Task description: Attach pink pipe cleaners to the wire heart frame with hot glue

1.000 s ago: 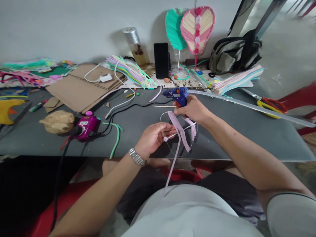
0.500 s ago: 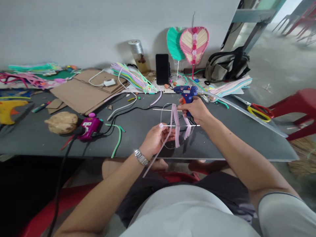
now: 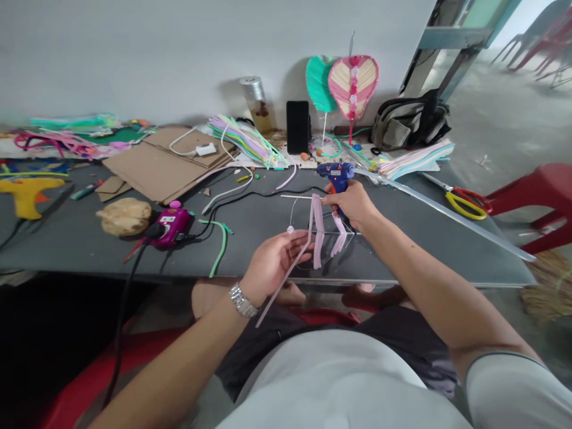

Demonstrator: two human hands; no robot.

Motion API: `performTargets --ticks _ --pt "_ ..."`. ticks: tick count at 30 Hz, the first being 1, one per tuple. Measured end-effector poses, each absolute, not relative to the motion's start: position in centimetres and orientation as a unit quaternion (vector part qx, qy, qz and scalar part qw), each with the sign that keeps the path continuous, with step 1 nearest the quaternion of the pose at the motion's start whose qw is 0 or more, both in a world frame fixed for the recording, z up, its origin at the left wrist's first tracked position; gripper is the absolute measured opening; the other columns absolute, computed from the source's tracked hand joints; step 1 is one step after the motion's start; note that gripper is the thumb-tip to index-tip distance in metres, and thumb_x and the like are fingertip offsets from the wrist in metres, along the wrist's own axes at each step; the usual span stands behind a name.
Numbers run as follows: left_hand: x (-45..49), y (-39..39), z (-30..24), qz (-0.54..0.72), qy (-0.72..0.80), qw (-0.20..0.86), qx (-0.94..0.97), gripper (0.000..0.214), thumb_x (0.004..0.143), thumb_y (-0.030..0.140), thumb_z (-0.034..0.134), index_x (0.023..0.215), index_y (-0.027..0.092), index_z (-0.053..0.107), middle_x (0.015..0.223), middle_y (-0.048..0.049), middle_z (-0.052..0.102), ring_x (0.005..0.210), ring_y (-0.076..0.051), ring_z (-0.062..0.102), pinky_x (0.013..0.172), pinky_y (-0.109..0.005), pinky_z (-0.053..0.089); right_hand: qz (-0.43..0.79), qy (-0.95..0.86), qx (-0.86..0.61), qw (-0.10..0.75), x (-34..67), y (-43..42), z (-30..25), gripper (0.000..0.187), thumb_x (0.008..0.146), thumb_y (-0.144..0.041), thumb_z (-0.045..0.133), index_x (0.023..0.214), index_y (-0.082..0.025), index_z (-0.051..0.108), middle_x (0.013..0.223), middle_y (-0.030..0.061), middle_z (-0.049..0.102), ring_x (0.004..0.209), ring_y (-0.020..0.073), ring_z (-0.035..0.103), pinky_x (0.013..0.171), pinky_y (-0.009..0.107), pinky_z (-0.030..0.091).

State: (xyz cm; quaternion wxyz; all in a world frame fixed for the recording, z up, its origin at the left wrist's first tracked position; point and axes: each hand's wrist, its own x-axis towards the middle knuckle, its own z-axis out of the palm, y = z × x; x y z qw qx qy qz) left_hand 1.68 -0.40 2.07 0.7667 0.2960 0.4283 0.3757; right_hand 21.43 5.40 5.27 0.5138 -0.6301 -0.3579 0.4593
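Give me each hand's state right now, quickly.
Left hand: closed, holding a lilac pipe cleaner.
Right hand: closed, holding a blue glue gun.

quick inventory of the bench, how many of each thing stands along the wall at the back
teal leaf-shaped craft piece: 1
pink heart-shaped craft piece: 1
black smartphone: 1
clear jar with metal lid: 1
grey-green backpack: 1
total: 5

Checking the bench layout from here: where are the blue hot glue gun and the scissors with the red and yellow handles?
Blue hot glue gun [image 3: 336, 173]: head view, on its blue body.
Scissors [image 3: 465, 213]: head view, on the yellow handle.
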Motion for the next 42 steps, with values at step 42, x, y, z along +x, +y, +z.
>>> performTargets --ticks 42 --pt "-0.9 -3.6 -0.9 0.220 0.423 0.107 0.872 0.015 0.096 0.009 0.051 0.096 0.017 0.065 0.107 -0.0100 0.071 0.093 -0.025 0.058 0.082 -0.041 0.047 0.515 -0.339 -0.610 0.497 20.9 3.4 2.2 0.040 0.056 -0.021 0.089 0.090 -0.017 0.069 0.091 0.0075 0.076 0.088 0.0213 0.073 0.072 0.031 0.061"
